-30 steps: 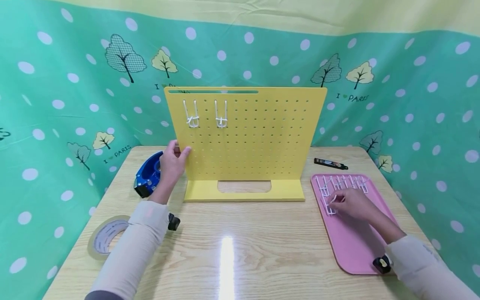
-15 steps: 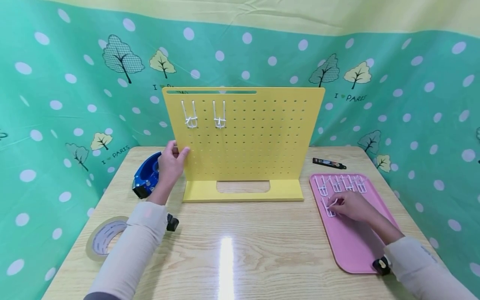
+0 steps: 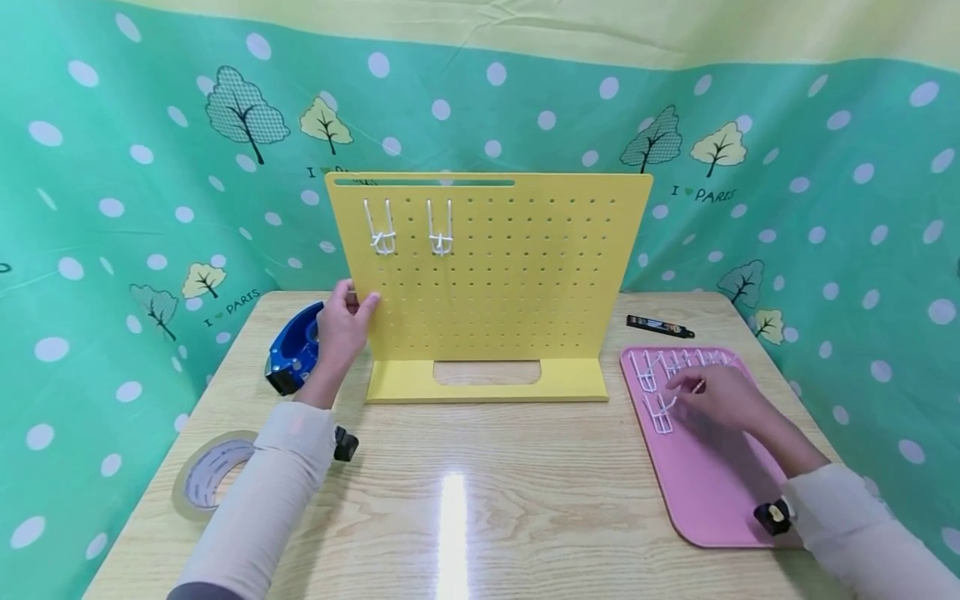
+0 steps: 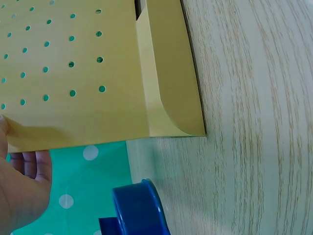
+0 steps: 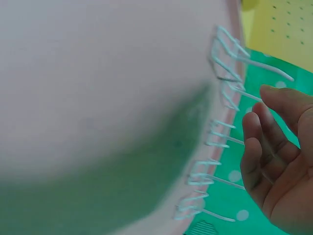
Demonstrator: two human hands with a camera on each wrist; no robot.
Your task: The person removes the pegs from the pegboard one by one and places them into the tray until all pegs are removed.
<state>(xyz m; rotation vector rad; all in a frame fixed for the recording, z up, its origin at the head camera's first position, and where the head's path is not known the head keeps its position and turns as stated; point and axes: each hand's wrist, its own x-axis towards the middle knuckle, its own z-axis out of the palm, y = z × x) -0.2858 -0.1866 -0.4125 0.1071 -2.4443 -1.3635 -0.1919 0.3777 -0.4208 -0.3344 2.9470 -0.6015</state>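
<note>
Right hand: Bare fingers of the right hand [image 3: 716,396] hover over a pink tray [image 3: 720,508], thumb and fingertips parted, grasping nothing.
Lone hook: A white wire lone hook [image 3: 662,417] lies near the tray's left edge, in front of the row at the back edge. It sits just left of the right fingertips and slightly toward the person, its long axis running roughly along that left edge. Its prong rises toward the hand, with no clear contact.
Nearer hand: The right, by far; the left is well apart, across the table [image 3: 525,467].
Left hand: The left hand [image 3: 343,329] grips the left edge of a yellow pegboard [image 3: 525,312], thumb in front, fingers behind.
Pegboard: Two hung hooks [image 3: 441,243] occupy its upper left; rows of holes extend to their right.
In the way: Back-row hooks [image 3: 648,383] crowd the tray's back edge, partly hidden by the right hand; the tray's left rim stands between the lone hook and the pegboard.
Elsewhere: A black marker [image 3: 660,327] lies beyond the tray; a blue tape dispenser [image 3: 288,358] and a tape roll [image 3: 193,483] sit toward the table's left edge.
</note>
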